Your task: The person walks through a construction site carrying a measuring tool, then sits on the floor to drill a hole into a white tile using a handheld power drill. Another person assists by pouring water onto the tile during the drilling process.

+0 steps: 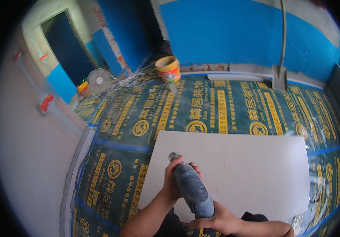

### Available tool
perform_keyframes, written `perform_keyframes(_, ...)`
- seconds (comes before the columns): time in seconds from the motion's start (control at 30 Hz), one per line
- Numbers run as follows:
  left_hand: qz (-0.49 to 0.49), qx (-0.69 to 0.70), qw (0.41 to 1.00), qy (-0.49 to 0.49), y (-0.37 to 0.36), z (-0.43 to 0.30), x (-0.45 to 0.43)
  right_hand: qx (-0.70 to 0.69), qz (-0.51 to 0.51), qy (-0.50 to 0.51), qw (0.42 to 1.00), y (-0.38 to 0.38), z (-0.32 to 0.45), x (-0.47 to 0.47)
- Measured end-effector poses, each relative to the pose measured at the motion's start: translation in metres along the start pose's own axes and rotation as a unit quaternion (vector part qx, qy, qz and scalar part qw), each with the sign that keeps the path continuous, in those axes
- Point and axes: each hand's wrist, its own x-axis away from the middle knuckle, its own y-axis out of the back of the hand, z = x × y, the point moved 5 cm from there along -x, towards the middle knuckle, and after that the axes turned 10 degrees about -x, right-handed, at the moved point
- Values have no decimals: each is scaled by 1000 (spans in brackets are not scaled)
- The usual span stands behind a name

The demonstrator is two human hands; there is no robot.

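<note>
A dusty blue-grey handheld power tool (192, 189) is held in both hands above a large white board (255, 166). My left hand (173, 179) wraps around its front part, just behind the metal-looking front end (174, 155). Around the rear of the body, my right hand (217, 220) keeps its grip, with some fingers hidden beneath the tool. The front end points away from me, towards the board's far left corner. Faint reddish lines mark the middle of the board. Whether the tool touches the board cannot be told.
Green printed protective sheeting (175, 115) covers the floor, its seams taped blue. By the far wall stand a yellow bucket (167, 69), tangled cables (137, 77) and a shovel (280, 77). A fan (99, 81) is at the far left. A thin cord (76, 186) runs along the left wall.
</note>
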Motion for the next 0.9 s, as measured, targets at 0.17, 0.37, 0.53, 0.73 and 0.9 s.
perform_keyframes(0.17,41,26,999,8,-7,-1,1,-33,-3,50,998,-13,15,9)
perform_keyframes(0.37,55,14,998,23,-11,3,4,-12,-8,25,1000,-14,13,6)
perform_keyframes(0.53,21,-17,1000,1,-7,3,1,1,-24,25,999,-9,5,3)
perform_keyframes(0.73,15,18,1000,17,-3,6,3,-25,-50,27,998,-4,-5,2)
perform_keyframes(0.9,69,38,997,1,-3,8,0,-9,-76,17,997,-1,-18,-1)
